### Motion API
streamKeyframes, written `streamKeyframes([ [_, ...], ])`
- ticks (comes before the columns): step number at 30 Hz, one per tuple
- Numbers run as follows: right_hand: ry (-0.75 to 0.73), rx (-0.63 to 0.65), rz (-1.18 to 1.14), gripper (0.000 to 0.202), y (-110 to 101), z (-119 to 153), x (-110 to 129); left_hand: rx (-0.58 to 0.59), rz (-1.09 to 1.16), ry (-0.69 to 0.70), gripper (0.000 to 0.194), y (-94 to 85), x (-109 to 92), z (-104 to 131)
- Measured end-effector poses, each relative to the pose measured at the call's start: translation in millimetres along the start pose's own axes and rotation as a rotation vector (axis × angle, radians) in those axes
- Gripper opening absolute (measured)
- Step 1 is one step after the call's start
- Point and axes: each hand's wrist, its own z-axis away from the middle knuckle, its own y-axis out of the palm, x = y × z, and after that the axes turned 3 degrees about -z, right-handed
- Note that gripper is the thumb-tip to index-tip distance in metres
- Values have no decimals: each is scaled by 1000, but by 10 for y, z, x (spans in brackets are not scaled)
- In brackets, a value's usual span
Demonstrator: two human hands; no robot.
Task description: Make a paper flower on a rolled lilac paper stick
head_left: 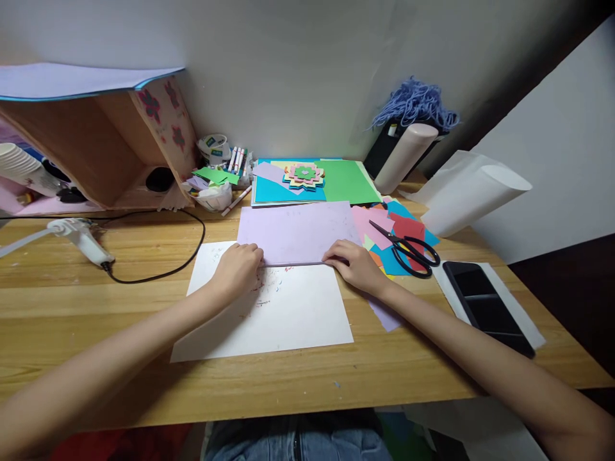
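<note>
A lilac paper [298,230] lies across the upper part of a white sheet [293,317] that has reddish marks on it. Curled at the lilac paper's near left corner, my left hand [241,266] is closed on its edge. At the near right corner my right hand [354,261] pinches the same edge between thumb and fingers. Behind the lilac paper, a layered paper flower [305,174] rests on blue and green sheets [350,182]. Black-handled scissors [408,250] lie on coloured scraps [382,221] beyond my right hand.
A phone [487,307] lies on the right. Rolled white paper [475,195] and a dark holder with blue yarn [416,105] stand at the back right. At the left are an open box [166,128], markers [237,160] and a white device [79,240] with a black cable.
</note>
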Motion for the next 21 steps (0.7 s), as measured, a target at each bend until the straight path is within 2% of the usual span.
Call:
streamKeyframes([
  [5,55,34,-32,12,-34,-45,24,-10,130,-16,20,-17,45,38],
  [9,29,41,17,13,-36,-32,72,-96,207,65,21,59,-127,27],
  [14,-31,44,156,16,-20,31,115,-134,106,207,27,151,-347,-45],
  [17,-81,76,296,20,-4,55,136,-154,59,264,26,174,-359,-54],
  [21,-112,101,448,21,41,46,170,-130,44,231,24,181,-335,-52],
])
